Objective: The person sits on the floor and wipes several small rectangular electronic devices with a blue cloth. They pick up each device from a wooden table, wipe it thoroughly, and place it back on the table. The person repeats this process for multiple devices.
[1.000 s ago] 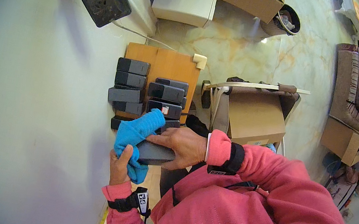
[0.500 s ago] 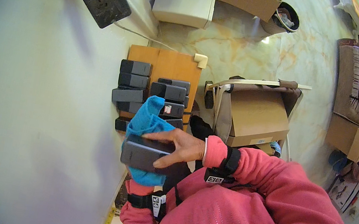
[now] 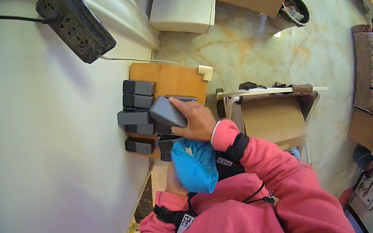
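Fingers of R hand [image 3: 199, 121] curled round dk grey block [image 3: 166, 112], held over R row of blocks [image 3: 167, 146] on wood worktop [image 3: 173, 75]; can't tell if touching. L row [image 3: 136, 102] just beside. Blue cloth [image 3: 196, 168] hides most of L hand [image 3: 174, 182], grip unclear.

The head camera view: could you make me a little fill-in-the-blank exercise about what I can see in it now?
1. The dark block is held by the person's ____ hand.
2. The cloth that partly covers the left hand is coloured ____.
3. In the picture, the black power strip is to the ____ of the wooden surface.
4. The bin stands near the ____ edge of the picture.

Missing words: right; blue; left; top.
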Demonstrator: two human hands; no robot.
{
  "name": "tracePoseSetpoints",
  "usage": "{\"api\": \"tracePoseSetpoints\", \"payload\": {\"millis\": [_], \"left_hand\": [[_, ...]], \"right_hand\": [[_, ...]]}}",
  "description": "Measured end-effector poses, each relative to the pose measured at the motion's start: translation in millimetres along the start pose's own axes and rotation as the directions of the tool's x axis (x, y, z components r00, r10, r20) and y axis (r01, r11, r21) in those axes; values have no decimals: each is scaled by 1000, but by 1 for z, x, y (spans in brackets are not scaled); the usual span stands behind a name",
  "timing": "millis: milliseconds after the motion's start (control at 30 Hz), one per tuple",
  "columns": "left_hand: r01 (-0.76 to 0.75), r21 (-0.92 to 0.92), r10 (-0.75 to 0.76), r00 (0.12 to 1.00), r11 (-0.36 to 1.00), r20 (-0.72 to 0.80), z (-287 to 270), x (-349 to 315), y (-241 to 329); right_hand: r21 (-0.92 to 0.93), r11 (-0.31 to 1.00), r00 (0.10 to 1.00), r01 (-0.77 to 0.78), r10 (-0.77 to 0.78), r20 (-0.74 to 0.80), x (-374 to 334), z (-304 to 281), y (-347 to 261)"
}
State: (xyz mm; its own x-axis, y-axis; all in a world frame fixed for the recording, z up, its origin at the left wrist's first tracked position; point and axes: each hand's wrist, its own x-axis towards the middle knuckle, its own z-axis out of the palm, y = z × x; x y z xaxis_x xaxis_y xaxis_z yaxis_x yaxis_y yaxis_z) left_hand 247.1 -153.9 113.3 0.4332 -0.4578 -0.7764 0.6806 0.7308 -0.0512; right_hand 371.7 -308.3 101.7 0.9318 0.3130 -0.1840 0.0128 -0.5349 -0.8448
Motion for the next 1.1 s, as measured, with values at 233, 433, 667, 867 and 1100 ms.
{"api": "tracePoseSetpoints", "payload": {"millis": [233,433,667,867,1100], "left_hand": [[-300,410,397,901,861,-175,-4,-16,43],[-250,547,469,829,799,-306,-35,-32,48],[-187,355,342,826,916,-449,-48,-32,43],[-192,260,299,823,946,-483,-43,-27,39],[-198,329,335,836,923,-436,-50,-32,46]], "right_hand": [[-309,946,985,-97,136,107,65,5,87],[-413,910,980,-28,107,170,109,30,137],[-394,912,987,116,-62,147,126,51,167],[-391,906,986,160,-124,115,124,63,170],[-406,900,983,159,-108,146,119,61,162]]}}
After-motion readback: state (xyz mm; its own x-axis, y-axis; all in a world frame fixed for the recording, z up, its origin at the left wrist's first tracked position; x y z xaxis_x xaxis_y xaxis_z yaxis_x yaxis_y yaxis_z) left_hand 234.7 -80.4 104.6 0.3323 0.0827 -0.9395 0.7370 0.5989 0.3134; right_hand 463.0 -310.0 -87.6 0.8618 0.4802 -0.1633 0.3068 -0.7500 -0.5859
